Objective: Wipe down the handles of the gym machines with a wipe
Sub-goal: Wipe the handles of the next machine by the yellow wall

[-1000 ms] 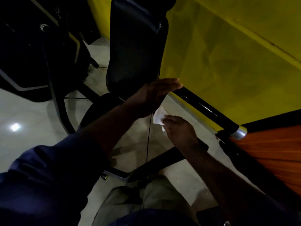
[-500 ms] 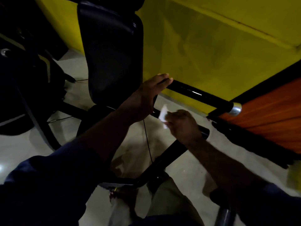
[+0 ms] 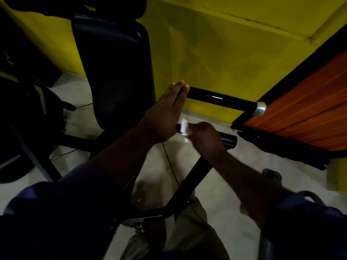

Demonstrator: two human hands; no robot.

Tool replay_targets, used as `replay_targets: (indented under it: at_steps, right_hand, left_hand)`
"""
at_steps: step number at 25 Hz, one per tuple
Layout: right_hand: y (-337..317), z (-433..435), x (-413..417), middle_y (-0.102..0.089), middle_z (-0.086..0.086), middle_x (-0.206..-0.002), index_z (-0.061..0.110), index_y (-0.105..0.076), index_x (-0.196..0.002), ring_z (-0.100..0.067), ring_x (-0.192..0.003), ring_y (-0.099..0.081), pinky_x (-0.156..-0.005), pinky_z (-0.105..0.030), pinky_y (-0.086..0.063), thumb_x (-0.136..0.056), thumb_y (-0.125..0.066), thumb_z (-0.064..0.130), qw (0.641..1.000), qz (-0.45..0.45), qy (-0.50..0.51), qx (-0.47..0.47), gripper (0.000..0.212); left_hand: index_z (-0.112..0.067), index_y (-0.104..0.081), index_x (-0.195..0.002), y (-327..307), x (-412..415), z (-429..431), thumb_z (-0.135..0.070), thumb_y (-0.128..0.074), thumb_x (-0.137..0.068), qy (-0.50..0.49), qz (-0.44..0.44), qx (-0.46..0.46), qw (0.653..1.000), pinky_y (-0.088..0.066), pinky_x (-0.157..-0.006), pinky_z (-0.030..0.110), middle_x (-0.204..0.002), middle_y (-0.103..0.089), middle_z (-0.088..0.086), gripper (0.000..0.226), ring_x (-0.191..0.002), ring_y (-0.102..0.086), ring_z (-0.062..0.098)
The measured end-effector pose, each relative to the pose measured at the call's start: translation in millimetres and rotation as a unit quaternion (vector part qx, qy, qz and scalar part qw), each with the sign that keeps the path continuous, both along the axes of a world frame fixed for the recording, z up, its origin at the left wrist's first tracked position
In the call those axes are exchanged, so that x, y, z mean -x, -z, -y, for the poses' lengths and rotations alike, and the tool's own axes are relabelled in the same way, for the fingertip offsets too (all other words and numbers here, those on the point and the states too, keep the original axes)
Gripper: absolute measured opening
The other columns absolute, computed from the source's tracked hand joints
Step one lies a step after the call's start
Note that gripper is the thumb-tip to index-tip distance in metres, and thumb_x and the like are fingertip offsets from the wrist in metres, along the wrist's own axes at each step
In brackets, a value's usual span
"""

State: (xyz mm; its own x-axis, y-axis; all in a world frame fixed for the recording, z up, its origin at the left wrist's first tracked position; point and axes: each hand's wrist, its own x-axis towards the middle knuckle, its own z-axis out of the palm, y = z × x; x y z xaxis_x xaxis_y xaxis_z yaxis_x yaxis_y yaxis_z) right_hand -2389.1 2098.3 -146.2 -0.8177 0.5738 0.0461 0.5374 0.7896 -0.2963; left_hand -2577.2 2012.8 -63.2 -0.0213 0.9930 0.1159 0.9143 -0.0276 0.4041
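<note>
The right hand [image 3: 203,140] is pinching a white wipe [image 3: 184,128] and pressing it onto the lower handle [image 3: 228,141], whose black end is sticking out past the knuckles. The left hand [image 3: 165,113] is lying flat, fingers straight and together, with its fingertips touching the inner end of the upper handle [image 3: 221,99]. To do this well, the hands are probably best wrapping the wipe right round the grip and sliding it out to the tip, turning as it goes so the underside is covered. The padded backrest [image 3: 116,72] is standing close on the left, limiting elbow room, and a thin cable [image 3: 170,162] is trailing on the floor beneath. The orange panel [image 3: 300,102] is sitting just beyond the upper handle's chrome cap [image 3: 260,109].
</note>
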Motion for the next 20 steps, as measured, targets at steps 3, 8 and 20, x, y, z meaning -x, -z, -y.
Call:
replay_targets:
  at_steps: [3,8,20]
  right_hand:
    - [-7,-18,-65,-0.077,-0.006,-0.095,0.017,-0.075,-0.091,-0.028,-0.092,-0.069,-0.099,-0.035,-0.044,-0.080,-0.067,0.022,1.000,-0.020,0.002,-0.019,0.015]
    - [-23,-34,-38,-0.066,0.008,-0.077,0.025,-0.047,-0.089,-0.021,-0.083,-0.069,-0.066,-0.027,-0.046,-0.094,-0.071,0.031,0.986,0.027,0.035,0.163,0.025]
    - [-14,-67,47,-0.069,-0.020,-0.125,0.004,-0.071,-0.110,-0.034,-0.113,-0.066,-0.091,-0.035,-0.050,-0.108,-0.041,0.023,0.925,0.220,0.034,0.309,0.035]
  left_hand:
    - [-0.003,-0.008,-0.164,-6,2,2,0.004,-0.058,-0.072,0.010,0.002,0.021,1.000,-0.019,-0.128,0.047,-0.172,-0.003,0.018,0.105,-0.159,-0.002,0.037]
    - [-0.006,-0.010,-0.164,-4,1,-2,0.012,-0.055,-0.071,-0.011,0.024,0.017,1.000,-0.018,-0.129,0.047,-0.172,-0.005,0.015,0.105,-0.160,-0.001,0.032]
    - [-0.013,-0.003,-0.164,14,-3,-8,0.009,-0.073,-0.070,-0.048,-0.018,0.012,0.999,-0.009,-0.124,0.029,-0.173,-0.002,0.009,0.119,-0.160,-0.002,0.029]
